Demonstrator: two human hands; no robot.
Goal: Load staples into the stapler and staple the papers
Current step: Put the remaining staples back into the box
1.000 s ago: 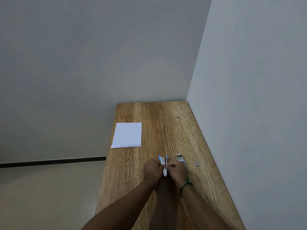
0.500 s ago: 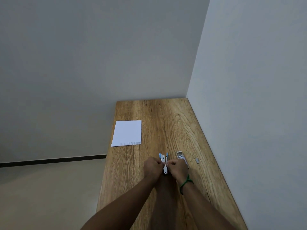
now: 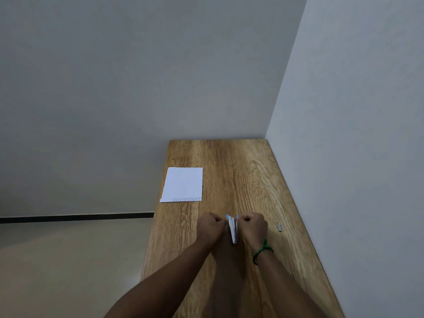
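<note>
A small blue and silver stapler (image 3: 233,229) is held upright between both fists above the wooden table (image 3: 241,171). My left hand (image 3: 210,228) grips its left side and my right hand (image 3: 253,228), with a green cord at the wrist, grips its right side. The two blue halves stand close together, with the silver metal part pointing toward me. A white stack of papers (image 3: 183,184) lies flat near the table's left edge, farther away. A short grey strip of staples (image 3: 279,227) lies on the wood to the right of my right hand.
The table runs along a grey wall (image 3: 355,157) on the right and ends at another wall at the back. Its left edge drops to a beige floor (image 3: 68,260) with a dark skirting line.
The stapler's blue halves have come closer together between my fists. The white staple box seen earlier beside my right hand is now hidden behind it. My hands sit slightly nearer the papers.
</note>
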